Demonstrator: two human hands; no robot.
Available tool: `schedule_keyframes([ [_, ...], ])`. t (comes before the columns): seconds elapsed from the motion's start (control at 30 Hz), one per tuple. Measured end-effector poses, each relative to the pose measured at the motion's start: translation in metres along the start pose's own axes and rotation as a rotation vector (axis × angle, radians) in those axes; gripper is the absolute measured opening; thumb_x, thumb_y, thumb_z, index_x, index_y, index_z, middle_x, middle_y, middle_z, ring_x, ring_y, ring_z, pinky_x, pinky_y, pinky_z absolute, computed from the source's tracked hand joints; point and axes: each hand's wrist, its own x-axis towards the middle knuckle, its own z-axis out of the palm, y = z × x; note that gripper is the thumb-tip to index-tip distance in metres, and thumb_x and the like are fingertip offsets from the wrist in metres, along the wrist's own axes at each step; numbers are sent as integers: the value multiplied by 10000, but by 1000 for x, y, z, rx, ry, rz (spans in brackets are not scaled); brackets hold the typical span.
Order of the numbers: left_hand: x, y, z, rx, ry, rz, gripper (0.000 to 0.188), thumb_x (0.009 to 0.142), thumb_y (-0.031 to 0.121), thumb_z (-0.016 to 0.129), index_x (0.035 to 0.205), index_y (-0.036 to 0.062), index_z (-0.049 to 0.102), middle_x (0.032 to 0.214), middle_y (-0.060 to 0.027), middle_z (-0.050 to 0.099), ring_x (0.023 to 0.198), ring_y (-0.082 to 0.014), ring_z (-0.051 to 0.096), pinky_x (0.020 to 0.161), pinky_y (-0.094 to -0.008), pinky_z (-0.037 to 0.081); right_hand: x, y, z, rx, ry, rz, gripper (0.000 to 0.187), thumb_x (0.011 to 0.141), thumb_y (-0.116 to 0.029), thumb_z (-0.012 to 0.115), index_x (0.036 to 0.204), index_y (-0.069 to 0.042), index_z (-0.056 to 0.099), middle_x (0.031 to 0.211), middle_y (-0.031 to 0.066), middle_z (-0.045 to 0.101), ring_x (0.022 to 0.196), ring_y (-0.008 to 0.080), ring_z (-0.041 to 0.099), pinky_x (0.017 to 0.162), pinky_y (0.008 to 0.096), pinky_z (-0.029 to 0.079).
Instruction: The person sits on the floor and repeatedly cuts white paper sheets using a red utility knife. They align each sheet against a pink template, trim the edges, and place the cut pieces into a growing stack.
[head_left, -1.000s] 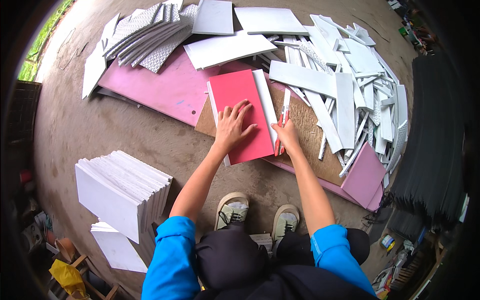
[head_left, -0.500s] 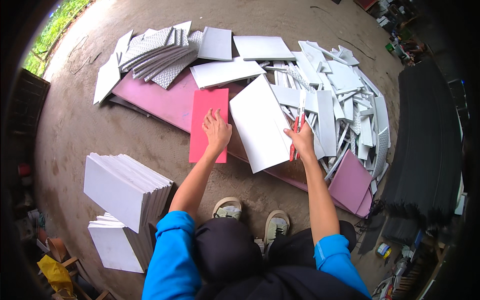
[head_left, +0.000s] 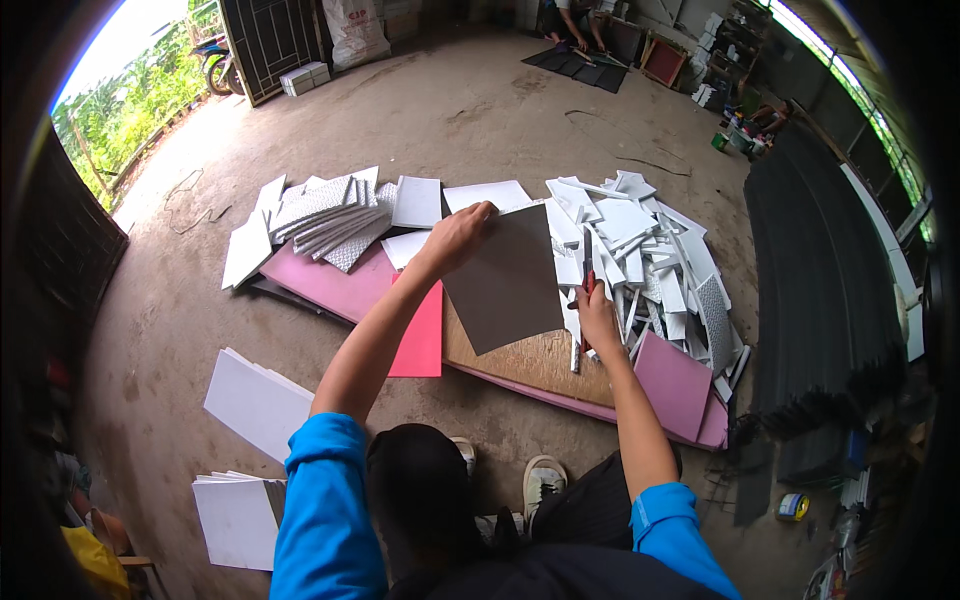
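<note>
My left hand (head_left: 462,238) is closed on the top edge of a rectangular board (head_left: 508,285), holding it tilted up so its dark, shaded face shows. Closed around a red-handled utility knife (head_left: 588,272) with its blade upward, my right hand (head_left: 600,322) is beside the board's right edge. Whether it touches the board I cannot tell. Below my left forearm lies a red rectangular panel (head_left: 420,335), partly covered. Under the raised board a brown wooden surface (head_left: 540,362) shows, resting over a large pink sheet (head_left: 335,280).
White offcuts (head_left: 655,245) are heaped to the right, textured white pieces (head_left: 325,215) stacked at the far left. White board stacks (head_left: 258,400) stand on the floor by my left arm. Long black material (head_left: 815,290) lies at right. Another person (head_left: 580,25) works far off.
My left hand has gone from the red panel to the board, which is now raised and tilted, its dark face showing instead of white. The view has tipped up, showing more room.
</note>
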Motion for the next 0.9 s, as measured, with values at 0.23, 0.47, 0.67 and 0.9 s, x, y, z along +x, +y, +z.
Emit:
schedule_keyframes([
  [0.23,-25,13,57,305,-85,58,271,840,220,520,1034,40,461,983,-116,544,899,-289,583,681,-405,502,-15,-29,9,-254,6,-159,282,922,-320,396,952,-46,453,561,190,589,558,388,606,492,476,471],
  [0.47,-23,31,95,481,-150,33,283,806,218,571,997,36,468,921,-105,563,887,-233,574,678,-355,486,-16,-26,22,-268,-58,-112,281,914,-308,411,949,-35,468,631,225,602,616,394,616,523,477,484],
  [0.67,-6,33,114,363,-239,44,294,789,172,546,1017,2,471,922,-149,605,853,-288,605,664,-385,510,-15,-16,29,-277,-36,-139,277,908,-305,425,922,-33,479,622,219,603,599,377,624,513,465,493],
  [0.9,-9,16,112,200,-160,167,228,840,181,518,973,3,467,688,-169,596,581,-333,606,476,-420,488,-19,-17,23,-293,-40,-142,278,907,-294,429,918,-23,488,616,218,600,598,380,621,519,466,495],
])
